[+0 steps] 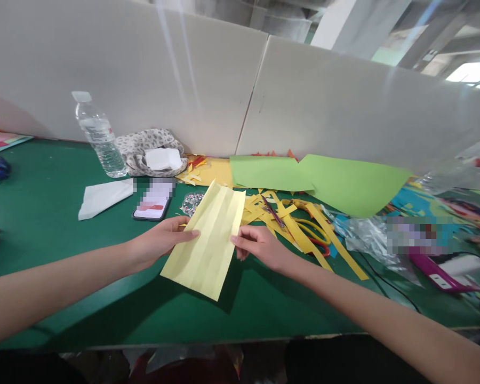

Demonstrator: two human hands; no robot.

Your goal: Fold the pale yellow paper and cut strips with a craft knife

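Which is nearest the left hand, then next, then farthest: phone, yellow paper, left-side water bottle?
1. Creased yellow paper: held in the left hand.
2. Smartphone: just beyond the hand.
3. Plastic water bottle: farther back, toward the left.

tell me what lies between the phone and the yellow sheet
In the head view, a small speckled item, too unclear to name, lies between the phone and the yellow sheet, with the left hand just below it in the picture.
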